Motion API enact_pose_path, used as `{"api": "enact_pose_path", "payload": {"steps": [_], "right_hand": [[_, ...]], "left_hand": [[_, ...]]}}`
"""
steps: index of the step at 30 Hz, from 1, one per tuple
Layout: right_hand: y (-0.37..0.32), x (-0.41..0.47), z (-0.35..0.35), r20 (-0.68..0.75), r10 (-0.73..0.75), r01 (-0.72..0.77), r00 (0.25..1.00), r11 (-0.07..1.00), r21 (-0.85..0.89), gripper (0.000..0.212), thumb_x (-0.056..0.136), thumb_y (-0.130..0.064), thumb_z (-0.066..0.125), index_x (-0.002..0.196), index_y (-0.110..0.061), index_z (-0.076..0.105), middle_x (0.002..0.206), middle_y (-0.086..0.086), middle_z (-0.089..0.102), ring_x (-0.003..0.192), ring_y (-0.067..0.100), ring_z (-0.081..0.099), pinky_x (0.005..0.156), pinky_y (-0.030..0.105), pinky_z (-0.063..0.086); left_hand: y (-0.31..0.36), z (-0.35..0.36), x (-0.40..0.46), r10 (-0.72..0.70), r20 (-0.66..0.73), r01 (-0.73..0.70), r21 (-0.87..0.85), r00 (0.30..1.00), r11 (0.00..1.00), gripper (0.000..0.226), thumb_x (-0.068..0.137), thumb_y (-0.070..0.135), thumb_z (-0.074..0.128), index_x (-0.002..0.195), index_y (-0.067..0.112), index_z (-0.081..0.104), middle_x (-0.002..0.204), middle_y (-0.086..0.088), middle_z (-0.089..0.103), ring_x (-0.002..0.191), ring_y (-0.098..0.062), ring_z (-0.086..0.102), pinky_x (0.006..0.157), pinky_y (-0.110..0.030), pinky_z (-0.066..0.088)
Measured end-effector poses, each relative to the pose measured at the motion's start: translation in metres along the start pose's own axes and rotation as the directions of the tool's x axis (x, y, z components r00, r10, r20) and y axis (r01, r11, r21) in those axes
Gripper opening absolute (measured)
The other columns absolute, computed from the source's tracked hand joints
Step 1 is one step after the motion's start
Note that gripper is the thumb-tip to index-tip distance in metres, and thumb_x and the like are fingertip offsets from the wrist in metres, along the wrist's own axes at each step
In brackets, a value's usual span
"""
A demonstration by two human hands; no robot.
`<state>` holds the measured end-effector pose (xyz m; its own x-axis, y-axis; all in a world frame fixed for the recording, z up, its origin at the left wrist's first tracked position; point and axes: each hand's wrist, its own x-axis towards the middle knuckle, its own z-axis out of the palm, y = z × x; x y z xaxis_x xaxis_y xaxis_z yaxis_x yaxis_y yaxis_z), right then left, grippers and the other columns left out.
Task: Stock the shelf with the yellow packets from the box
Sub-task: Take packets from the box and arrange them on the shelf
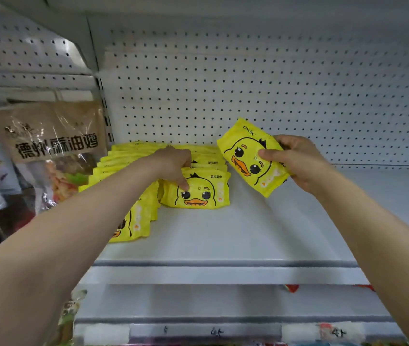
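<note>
Two rows of yellow duck-face packets stand on the white shelf. The right row's front packet faces me; my left hand lies over that row, thumb on the front packet's face and fingers curled over the packets behind. The left row is partly hidden by my left forearm. My right hand holds another yellow packet tilted in the air to the right of the rows, thumb on its front and fingers behind. The box is not in view.
A white pegboard backs the shelf. Brown and clear snack bags hang in the bay to the left. A lower shelf edge with price labels runs along the bottom. The shelf surface extends to the right of the packets.
</note>
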<state>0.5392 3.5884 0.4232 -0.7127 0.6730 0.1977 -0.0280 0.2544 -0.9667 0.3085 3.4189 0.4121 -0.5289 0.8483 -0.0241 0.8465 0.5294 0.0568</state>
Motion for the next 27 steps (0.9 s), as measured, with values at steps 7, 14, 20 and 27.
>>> {"api": "enact_pose_path", "payload": {"steps": [7, 14, 20, 27], "right_hand": [[-0.003, 0.015, 0.020, 0.190, 0.038, -0.006, 0.981, 0.986, -0.165, 0.028, 0.081, -0.006, 0.076, 0.107, -0.015, 0.070, 0.098, 0.006, 0.075, 0.083, 0.019, 0.072, 0.068, 0.027, 0.057], [0.000, 0.018, 0.071, 0.465, 0.105, 0.118, 0.879, 0.897, -0.426, 0.028, 0.078, -0.009, 0.081, 0.103, -0.018, 0.072, 0.100, 0.002, 0.074, 0.092, 0.019, 0.071, 0.085, 0.033, 0.058], [0.017, 0.013, 0.101, 0.559, 0.100, 0.162, 0.823, 0.901, -0.401, 0.025, 0.080, -0.010, 0.080, 0.097, -0.025, 0.070, 0.086, -0.013, 0.071, 0.080, 0.005, 0.065, 0.074, 0.022, 0.050], [0.021, 0.012, 0.110, 0.404, -0.098, 0.384, 0.909, 0.574, -0.723, 0.059, 0.070, -0.037, 0.086, 0.123, -0.030, 0.063, 0.113, -0.007, 0.064, 0.108, 0.011, 0.057, 0.093, 0.032, 0.048]], "left_hand": [[-0.025, 0.015, 0.008, 0.142, -0.134, -0.151, -0.054, 0.981, 0.987, 0.060, 0.063, 0.050, 0.084, 0.114, 0.035, 0.056, 0.096, 0.004, 0.056, 0.103, -0.020, 0.041, 0.085, -0.034, 0.043], [-0.027, -0.023, -0.024, 0.089, -0.228, -0.199, -0.524, 0.970, 0.828, 0.024, 0.086, 0.050, 0.064, 0.103, 0.034, 0.067, 0.105, 0.012, 0.066, 0.103, -0.008, 0.060, 0.090, -0.029, 0.047], [0.002, -0.014, -0.038, 0.131, 0.108, -0.128, -0.039, 0.985, 0.991, 0.067, 0.071, 0.054, 0.078, 0.125, 0.022, 0.054, 0.112, 0.003, 0.058, 0.103, -0.019, 0.055, 0.084, -0.031, 0.048], [0.000, -0.008, -0.031, 0.034, 0.052, -0.040, 0.110, 0.998, 0.993, 0.064, 0.070, 0.055, 0.078, 0.116, 0.013, 0.063, 0.111, -0.007, 0.065, 0.106, -0.027, 0.057, 0.080, -0.033, 0.048]]}}
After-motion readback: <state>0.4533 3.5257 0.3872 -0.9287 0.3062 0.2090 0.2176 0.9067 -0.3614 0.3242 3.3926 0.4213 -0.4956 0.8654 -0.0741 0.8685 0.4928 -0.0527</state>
